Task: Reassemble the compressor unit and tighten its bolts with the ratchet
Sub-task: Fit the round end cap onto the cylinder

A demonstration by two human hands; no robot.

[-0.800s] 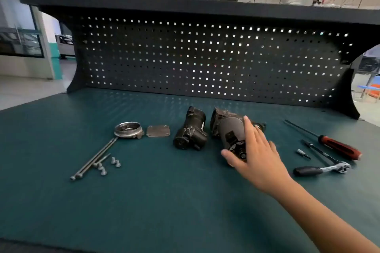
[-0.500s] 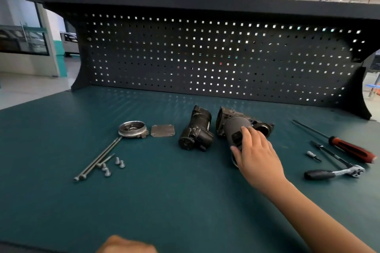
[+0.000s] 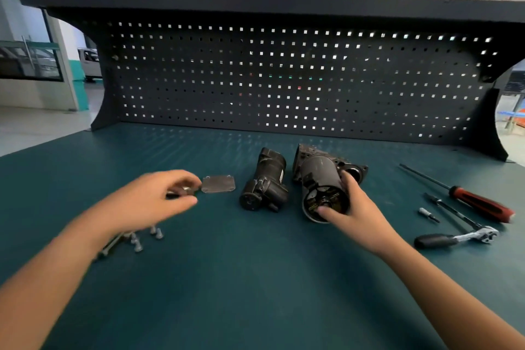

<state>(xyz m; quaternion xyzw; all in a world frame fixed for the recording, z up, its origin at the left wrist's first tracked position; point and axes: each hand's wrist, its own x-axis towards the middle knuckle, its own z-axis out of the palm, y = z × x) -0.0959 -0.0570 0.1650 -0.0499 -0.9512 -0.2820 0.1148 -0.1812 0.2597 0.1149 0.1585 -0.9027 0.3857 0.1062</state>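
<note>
Compressor housing (image 3: 319,176) – a dark cylinder – was seen lying on the green table (image 3: 255,287), open end turned toward the camera, taken here as the landmark. It was gripped by the right hand (image 3: 355,210): thumb laid across the open end face, fingers wrapped round its right side. Directly behind the housing and touching it, a cast body (image 3: 353,172) with a round bore was seen. Just left of the housing a black motor part (image 3: 265,182) was laid on its side, apart from it. Further left of the housing, a flat metal plate (image 3: 218,184) was laid flat on the table.

Left of that plate, well apart from the housing, the left hand (image 3: 150,202) was caught in motion blur – fingers curled above and thumb below a small metal piece (image 3: 185,188); whether the piece was actually clamped could not be told. Nearer the camera, far left of the housing, short bolts (image 3: 147,236) were scattered, and long bolts (image 3: 110,247) were mostly hidden under the left forearm.

Right of the housing, well apart, a red-handled screwdriver (image 3: 483,204), an extension bar (image 3: 451,210), a small bit (image 3: 427,214) and the ratchet (image 3: 454,239) were laid out, untouched. A dark pegboard (image 3: 284,79) was seen standing behind the housing at the table's far edge.
</note>
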